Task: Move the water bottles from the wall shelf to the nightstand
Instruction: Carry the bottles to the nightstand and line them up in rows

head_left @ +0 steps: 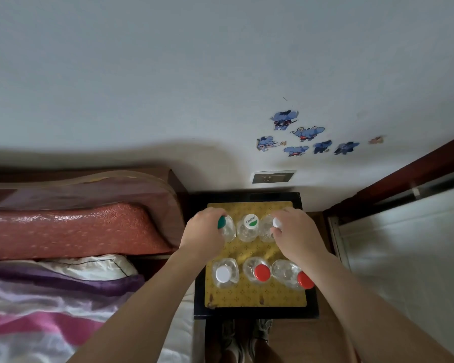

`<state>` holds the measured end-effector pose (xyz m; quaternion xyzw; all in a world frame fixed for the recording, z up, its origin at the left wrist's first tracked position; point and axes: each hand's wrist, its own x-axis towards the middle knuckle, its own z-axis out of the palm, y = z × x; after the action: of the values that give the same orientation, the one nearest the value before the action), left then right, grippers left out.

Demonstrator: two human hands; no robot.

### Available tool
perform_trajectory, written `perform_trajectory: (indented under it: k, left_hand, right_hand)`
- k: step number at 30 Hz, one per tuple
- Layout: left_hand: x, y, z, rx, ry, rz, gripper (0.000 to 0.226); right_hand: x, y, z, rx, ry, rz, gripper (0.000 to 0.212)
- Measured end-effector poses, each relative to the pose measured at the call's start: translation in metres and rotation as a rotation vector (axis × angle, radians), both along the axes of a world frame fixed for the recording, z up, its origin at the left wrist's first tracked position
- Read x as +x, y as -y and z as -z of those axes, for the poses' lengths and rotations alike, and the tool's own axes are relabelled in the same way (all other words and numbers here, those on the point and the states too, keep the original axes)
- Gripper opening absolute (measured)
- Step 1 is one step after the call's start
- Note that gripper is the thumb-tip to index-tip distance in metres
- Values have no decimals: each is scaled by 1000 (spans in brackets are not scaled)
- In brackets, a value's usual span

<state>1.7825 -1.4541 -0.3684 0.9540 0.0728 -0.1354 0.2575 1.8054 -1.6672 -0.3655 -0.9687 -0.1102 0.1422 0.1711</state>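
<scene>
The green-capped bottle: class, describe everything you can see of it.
The green-capped bottle is clear plastic with a dark green cap. It is roughly upright over the back left of the yellow mat on the nightstand, leftmost in the back row of three. The left hand grips its side; whether its base rests on the mat is hidden.

Yellow, possibly dotted mat (247, 294); black nightstand (247, 313)

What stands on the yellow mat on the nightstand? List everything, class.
Six clear bottles in two rows. The left hand grips the green-capped bottle, the right hand the back white-capped bottle; the hands hide parts of both.
</scene>
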Motion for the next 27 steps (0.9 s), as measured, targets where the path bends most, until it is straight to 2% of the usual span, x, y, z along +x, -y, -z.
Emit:
perform_trajectory:
  k: [27]
  left_hand:
    - [-9, 7, 9, 4, 37, 60, 47]
  right_hand:
    - [3, 0, 0, 19, -34, 53, 39]
